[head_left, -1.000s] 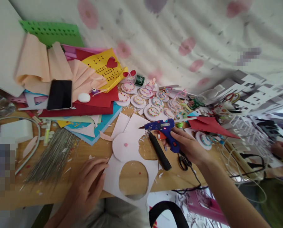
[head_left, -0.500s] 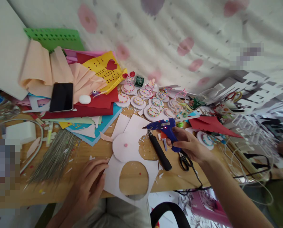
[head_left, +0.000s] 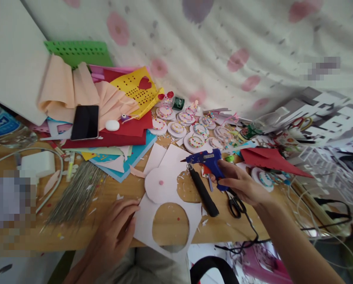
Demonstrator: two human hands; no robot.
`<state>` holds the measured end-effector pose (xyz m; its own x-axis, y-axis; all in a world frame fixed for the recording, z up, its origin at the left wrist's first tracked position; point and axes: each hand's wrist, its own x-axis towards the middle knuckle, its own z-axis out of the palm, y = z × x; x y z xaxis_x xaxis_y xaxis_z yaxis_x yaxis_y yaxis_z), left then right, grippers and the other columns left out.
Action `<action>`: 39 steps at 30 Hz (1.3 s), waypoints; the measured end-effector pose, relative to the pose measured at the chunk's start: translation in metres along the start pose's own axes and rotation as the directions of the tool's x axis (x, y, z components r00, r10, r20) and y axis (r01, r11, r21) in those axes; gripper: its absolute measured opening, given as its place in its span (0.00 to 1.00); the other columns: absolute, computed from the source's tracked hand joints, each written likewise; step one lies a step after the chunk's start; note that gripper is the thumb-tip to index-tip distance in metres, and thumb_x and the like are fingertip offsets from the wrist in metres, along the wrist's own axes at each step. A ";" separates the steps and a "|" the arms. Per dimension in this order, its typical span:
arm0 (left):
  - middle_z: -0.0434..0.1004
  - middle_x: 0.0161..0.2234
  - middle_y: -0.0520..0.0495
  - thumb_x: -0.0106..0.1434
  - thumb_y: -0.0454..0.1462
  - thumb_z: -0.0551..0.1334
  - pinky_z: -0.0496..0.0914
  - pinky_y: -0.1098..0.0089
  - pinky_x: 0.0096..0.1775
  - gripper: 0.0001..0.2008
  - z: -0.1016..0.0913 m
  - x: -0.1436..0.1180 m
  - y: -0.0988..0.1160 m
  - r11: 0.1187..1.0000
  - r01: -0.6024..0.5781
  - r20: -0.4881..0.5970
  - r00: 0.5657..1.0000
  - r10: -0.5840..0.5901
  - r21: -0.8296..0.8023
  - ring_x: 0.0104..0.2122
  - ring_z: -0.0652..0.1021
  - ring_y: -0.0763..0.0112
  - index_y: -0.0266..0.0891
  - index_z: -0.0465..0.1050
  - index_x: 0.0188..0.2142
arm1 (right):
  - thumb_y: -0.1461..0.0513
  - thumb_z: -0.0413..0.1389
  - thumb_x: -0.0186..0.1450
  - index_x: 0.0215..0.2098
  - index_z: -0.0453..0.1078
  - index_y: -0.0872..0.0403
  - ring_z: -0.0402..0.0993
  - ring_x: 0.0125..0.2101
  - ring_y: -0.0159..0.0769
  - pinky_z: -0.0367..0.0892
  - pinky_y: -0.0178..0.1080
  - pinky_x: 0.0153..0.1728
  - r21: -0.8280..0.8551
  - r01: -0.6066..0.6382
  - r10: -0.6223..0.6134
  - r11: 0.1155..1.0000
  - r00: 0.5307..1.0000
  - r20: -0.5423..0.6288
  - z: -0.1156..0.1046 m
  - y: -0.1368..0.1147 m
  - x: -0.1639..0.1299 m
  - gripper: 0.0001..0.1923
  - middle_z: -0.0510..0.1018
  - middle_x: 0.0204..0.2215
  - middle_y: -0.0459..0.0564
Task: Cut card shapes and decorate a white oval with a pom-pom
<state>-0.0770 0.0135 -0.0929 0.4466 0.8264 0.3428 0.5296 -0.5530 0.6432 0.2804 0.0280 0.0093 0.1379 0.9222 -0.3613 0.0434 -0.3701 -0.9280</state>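
Note:
My right hand [head_left: 246,183] is wrapped round the grip of a blue hot glue gun [head_left: 210,161], whose nozzle points left above the white card. Below the gun lies a black rod-shaped thing [head_left: 204,193] with a metal end. My left hand [head_left: 113,227] rests with loosely bent fingers at the left edge of a cut-out white sheet [head_left: 143,223], nothing held. On that sheet lies a white disc [head_left: 153,187] with a small pink dot [head_left: 161,182] at its centre. Black-handled scissors [head_left: 236,207] lie under my right wrist.
Beaded rings on white discs [head_left: 196,141] crowd the back. A phone [head_left: 85,123] rests on coloured paper at the left. Thin wires [head_left: 76,197] lie in front of it. Red paper [head_left: 273,159], a bottle [head_left: 256,128] and loose white cables [head_left: 297,219] are at the right.
The whole view has shifted slightly, so everything appears a little further right. My right hand still grips the glue gun, and my left hand stays beside the sheet.

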 end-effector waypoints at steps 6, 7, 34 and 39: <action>0.75 0.48 0.44 0.65 0.32 0.55 0.71 0.63 0.52 0.12 -0.002 0.001 0.002 1.000 -0.002 -0.001 1.000 0.002 -0.012 0.49 0.75 0.63 0.43 0.71 0.46 | 0.58 0.69 0.49 0.45 0.75 0.47 0.76 0.37 0.40 0.73 0.36 0.33 -0.009 0.026 -0.026 1.000 1.000 -0.003 -0.010 -0.003 -0.003 0.24 0.80 0.41 0.48; 0.75 0.48 0.44 0.65 0.32 0.55 0.71 0.63 0.52 0.12 -0.002 0.001 0.002 1.000 -0.002 0.002 1.000 0.002 -0.010 0.49 0.75 0.63 0.43 0.71 0.46 | 0.58 0.69 0.49 0.44 0.76 0.47 0.76 0.37 0.40 0.73 0.37 0.34 -0.011 0.035 -0.035 0.999 0.999 -0.025 -0.013 -0.004 -0.005 0.24 0.80 0.41 0.49; 0.61 0.60 0.29 0.44 0.50 0.73 0.61 0.47 0.60 0.53 0.024 0.088 0.012 0.978 -0.056 0.246 0.969 0.005 0.199 0.60 0.65 0.42 0.34 0.51 0.62 | 0.60 0.70 0.50 0.52 0.68 0.50 0.80 0.42 0.43 0.78 0.35 0.37 0.384 0.146 -0.037 0.912 0.960 -0.277 -0.026 0.047 -0.031 0.33 0.82 0.41 0.53; 0.67 0.57 0.32 0.45 0.47 0.73 0.64 0.45 0.56 0.49 0.023 0.099 0.016 0.976 -0.063 0.283 0.959 0.001 0.210 0.56 0.69 0.42 0.36 0.53 0.62 | 0.60 0.66 0.52 0.47 0.74 0.51 0.80 0.43 0.43 0.77 0.32 0.36 0.419 0.174 0.014 0.891 0.912 -0.409 -0.060 0.063 -0.060 0.24 0.79 0.47 0.58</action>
<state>-0.0079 0.0844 -0.0647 0.6327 0.7623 0.1360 0.6399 -0.6136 0.4627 0.3346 -0.0571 -0.0223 0.5310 0.7902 -0.3059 -0.3524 -0.1224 -0.9278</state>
